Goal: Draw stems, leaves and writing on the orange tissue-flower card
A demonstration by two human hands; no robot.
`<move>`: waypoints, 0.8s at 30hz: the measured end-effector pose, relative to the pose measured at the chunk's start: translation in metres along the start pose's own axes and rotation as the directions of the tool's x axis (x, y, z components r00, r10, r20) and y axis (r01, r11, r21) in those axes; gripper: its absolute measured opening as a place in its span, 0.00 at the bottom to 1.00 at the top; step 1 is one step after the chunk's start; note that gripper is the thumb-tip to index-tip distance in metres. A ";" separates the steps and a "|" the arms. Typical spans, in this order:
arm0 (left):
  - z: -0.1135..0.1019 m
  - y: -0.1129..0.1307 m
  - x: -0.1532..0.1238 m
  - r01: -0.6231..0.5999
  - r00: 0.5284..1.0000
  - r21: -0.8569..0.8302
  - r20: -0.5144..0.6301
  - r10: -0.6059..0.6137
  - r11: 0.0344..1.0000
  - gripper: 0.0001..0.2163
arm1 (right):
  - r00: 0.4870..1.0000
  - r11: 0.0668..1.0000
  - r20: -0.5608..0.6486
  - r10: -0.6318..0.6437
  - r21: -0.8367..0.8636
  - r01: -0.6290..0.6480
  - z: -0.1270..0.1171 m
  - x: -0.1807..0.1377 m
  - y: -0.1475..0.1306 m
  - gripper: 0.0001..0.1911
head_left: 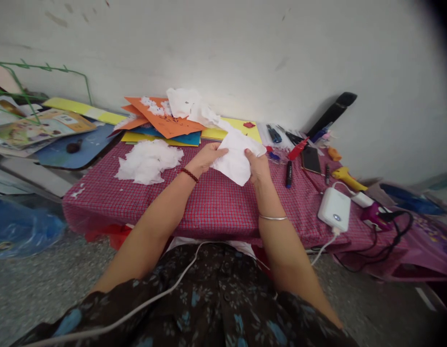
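Both my hands hold one sheet of white tissue paper above a low table covered in red checked cloth. My left hand pinches its left edge, with a red bead bracelet on the wrist. My right hand grips its right edge, with a silver bangle on the forearm. A heap of crumpled white tissue lies to the left of my left hand. More white tissue rests on orange card behind the held sheet.
Yellow and blue card sheets lie along the wall. Pens, markers and a phone sit at the right, with a white power bank and cables near the edge. Printed boards and a blue bag lie at left.
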State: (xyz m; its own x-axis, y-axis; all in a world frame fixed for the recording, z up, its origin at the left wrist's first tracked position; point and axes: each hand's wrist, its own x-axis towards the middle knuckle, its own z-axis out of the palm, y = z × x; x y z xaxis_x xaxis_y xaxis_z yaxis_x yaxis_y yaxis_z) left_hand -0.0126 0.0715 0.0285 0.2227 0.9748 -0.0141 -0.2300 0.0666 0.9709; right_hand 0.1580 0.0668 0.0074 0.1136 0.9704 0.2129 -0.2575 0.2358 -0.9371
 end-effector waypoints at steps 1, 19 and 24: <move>0.001 0.001 0.000 0.001 1.000 -0.003 -0.008 -0.001 1.000 0.03 | 1.000 1.000 -0.002 0.002 -0.002 -0.002 0.000 0.000 0.000 0.32; 0.006 0.006 -0.001 -0.062 0.990 -0.013 -0.130 0.059 0.998 0.03 | 0.991 0.994 -0.093 0.099 -0.035 -0.103 -0.002 0.004 0.010 0.18; 0.008 0.006 0.000 -0.082 0.988 -0.027 -0.130 0.078 0.996 0.07 | 0.984 0.996 -0.168 0.053 -0.063 -0.064 -0.002 0.007 0.011 0.16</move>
State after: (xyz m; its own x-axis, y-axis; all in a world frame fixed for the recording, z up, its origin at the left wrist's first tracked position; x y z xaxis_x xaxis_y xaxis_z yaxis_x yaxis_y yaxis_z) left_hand -0.0069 0.0699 0.0363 0.0790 0.9964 0.0305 -0.2731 -0.0078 0.9620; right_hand 0.1583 0.0766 -0.0020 0.2590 0.9592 0.1138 -0.2034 0.1693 -0.9643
